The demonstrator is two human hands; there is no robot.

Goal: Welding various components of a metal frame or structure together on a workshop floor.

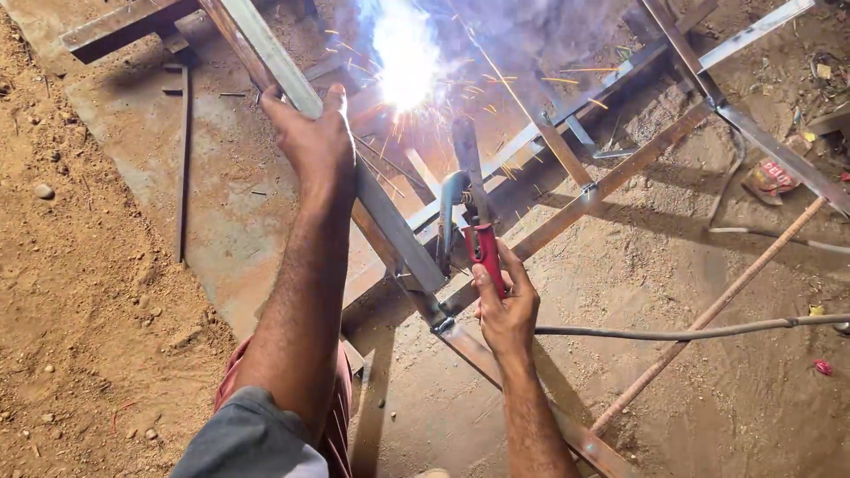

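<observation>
- My left hand [314,142] is clamped over a grey steel bar [354,177], whose long axis runs from far left to near right.
- My right hand [506,305] is closed on the red-handled electrode holder [482,248]; its rod points away to the arc [405,57], so the weld lies beyond the right hand, which is nearer to it.
- Glare and smoke hide the joint; the rod tip is probably there.

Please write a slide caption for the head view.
Left hand steadies a steel bar; right hand holds a red electrode holder amid sparks.
</observation>
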